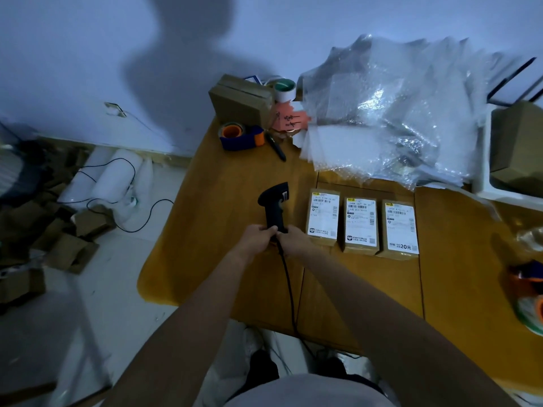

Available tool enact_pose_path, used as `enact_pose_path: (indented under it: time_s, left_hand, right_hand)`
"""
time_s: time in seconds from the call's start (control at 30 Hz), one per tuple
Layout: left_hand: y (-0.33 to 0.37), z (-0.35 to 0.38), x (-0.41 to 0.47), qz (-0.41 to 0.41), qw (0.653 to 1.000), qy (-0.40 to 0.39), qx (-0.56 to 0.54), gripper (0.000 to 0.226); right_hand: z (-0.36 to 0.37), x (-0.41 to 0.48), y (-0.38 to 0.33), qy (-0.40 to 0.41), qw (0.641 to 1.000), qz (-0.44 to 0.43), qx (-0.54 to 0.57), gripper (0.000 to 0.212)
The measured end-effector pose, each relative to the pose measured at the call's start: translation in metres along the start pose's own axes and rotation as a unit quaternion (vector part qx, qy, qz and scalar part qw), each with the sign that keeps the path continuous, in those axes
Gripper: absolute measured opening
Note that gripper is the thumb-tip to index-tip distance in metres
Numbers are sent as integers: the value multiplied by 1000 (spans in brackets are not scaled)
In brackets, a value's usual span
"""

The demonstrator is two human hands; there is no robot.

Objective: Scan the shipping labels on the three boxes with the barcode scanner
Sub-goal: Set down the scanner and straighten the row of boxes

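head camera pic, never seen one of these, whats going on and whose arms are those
This is one wide-angle picture from a camera worn on a person's head, looking down, so the arms are the wearer's own. Both hands, left hand and right hand, grip the handle of a black corded barcode scanner over a wooden table. To its right lie three boxes with white shipping labels: the left box, middle box and right box. Farther back are a tape dispenser and a heap of bubble wrap.
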State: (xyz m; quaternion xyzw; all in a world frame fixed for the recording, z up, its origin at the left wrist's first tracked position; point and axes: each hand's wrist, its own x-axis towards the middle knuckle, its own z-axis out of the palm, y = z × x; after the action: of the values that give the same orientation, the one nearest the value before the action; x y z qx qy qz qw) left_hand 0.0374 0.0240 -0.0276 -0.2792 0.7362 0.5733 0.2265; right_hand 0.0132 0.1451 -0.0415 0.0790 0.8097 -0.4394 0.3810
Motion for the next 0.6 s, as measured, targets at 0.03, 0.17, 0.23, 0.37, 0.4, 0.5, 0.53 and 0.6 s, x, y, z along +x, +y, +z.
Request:
enact_pose_path:
  time_s: [0.03, 0.17, 0.23, 0.37, 0.4, 0.5, 0.53, 0.6]
  left_hand:
    - [0, -1, 5, -5, 1000, 1, 8, 31]
    - [2, -4, 24, -13, 999, -1, 33, 30]
    - [4, -2, 31, -11, 999, 4, 35, 24]
    - [4, -1, 44, -2, 998, 16, 67, 24]
    - [4, -1, 46, 1, 996, 16, 87, 24]
    - [5, 0, 53, 12, 990, 15, 139, 15]
    - [4, 0, 54, 14, 989, 12, 147, 13]
    - [1, -1, 56, 20, 987, 2, 162, 13]
  right_hand:
    - [2, 3, -1, 7, 1000, 1, -12, 40]
    - [7, 20, 0, 29, 999, 17, -20, 42]
    - [7, 26, 1, 35, 999, 20, -20, 42]
    - [5, 39, 4, 32, 999, 8, -17, 44]
    - [5, 40, 6, 30, 999, 5, -16, 42]
    - [4, 42, 9, 27, 999, 1, -22, 44]
    - [4, 41, 10, 28, 999, 1, -21, 45]
    - [6, 39, 12, 31, 999, 7, -30, 46]
